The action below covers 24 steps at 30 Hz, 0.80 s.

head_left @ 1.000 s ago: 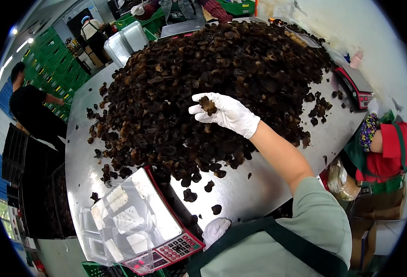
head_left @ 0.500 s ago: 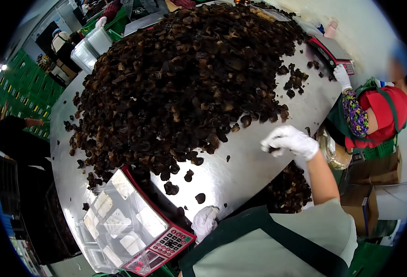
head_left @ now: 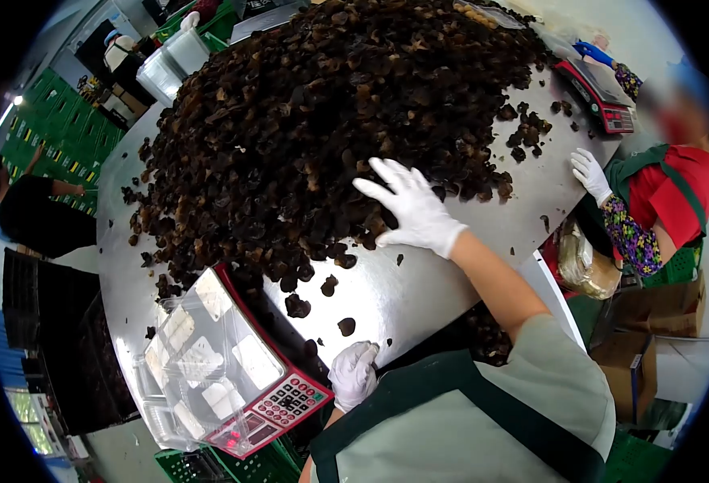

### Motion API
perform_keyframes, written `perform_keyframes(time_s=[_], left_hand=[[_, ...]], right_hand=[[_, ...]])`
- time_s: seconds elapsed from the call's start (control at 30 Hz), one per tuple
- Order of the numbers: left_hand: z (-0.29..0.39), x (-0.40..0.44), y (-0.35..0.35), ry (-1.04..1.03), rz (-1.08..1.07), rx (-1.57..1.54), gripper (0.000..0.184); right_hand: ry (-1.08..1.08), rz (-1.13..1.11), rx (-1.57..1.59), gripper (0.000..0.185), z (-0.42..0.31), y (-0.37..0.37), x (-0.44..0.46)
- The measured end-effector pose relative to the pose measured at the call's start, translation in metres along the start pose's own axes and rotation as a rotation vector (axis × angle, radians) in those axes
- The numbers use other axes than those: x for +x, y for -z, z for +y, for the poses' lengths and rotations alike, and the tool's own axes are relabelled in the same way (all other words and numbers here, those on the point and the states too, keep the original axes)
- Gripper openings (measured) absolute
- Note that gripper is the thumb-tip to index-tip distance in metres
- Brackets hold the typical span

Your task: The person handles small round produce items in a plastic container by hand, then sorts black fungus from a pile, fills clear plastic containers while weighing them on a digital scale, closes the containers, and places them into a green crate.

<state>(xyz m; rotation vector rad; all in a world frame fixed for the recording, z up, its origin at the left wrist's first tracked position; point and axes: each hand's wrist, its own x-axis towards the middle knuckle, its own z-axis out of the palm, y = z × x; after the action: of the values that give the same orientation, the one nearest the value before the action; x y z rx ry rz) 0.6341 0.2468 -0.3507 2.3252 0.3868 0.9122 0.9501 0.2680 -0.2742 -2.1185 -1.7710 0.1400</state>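
A large heap of dark, curled pieces that look like wood ear mushrooms (head_left: 330, 121) covers much of the metal table (head_left: 419, 298). My right hand (head_left: 419, 211), in a white glove, reaches to the near edge of the heap. Its fingers are spread and hold nothing. Close to my body, beside the red scale (head_left: 290, 402), my left hand (head_left: 354, 374) is gloved too, with its fingers curled in. Whatever it might hold is hidden. Stacked clear plastic trays (head_left: 201, 362) with white labels lie on the scale.
At the right a co-worker in red stands with a gloved hand (head_left: 590, 175) over the table edge, near a second scale (head_left: 600, 92). Clear trays (head_left: 169, 72) are stacked at the far left. Green crates (head_left: 57, 129) and another person (head_left: 37, 205) are at the left.
My right hand has moved left and forward to the heap, and its bent fingers have spread. My left hand stays about where it was. The co-worker's white-gloved hand has left the far scale.
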Motion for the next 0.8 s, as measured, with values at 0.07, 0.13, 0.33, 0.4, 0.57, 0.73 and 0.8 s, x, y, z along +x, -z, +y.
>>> perform_keyframes(time_s=[0.07, 0.13, 0.33, 0.4, 0.57, 0.73, 0.8], left_hand=[[-0.004, -0.006, 0.002, 0.028, -0.032, -0.007, 0.037], [-0.003, -0.006, 0.002, 0.046, -0.015, -0.036, 0.037], [0.002, 0.001, 0.004, 0.019, 0.02, 0.014, 0.038], [0.003, 0.001, 0.003, 0.044, -0.003, 0.01, 0.038], [-0.008, -0.01, -0.004, 0.018, 0.01, -0.017, 0.035], [-0.005, -0.005, 0.0, 0.017, -0.019, -0.009, 0.035], [-0.006, -0.005, 0.0, 0.013, -0.02, -0.013, 0.034]], right_hand=[[0.019, 0.074, -0.032, 0.101, -0.006, -0.02, 0.033], [0.022, 0.234, 0.0, 0.1, 0.0, -0.03, 0.064], [0.19, 0.104, -0.124, 0.084, -0.019, -0.041, 0.08], [0.166, 0.065, -0.089, 0.073, -0.014, -0.048, 0.071], [0.235, 0.634, 0.04, 0.024, 0.01, -0.068, 0.038], [0.059, 0.68, 0.181, 0.031, 0.022, -0.051, 0.016], [0.031, 0.714, 0.181, 0.039, 0.028, -0.047, 0.017]])
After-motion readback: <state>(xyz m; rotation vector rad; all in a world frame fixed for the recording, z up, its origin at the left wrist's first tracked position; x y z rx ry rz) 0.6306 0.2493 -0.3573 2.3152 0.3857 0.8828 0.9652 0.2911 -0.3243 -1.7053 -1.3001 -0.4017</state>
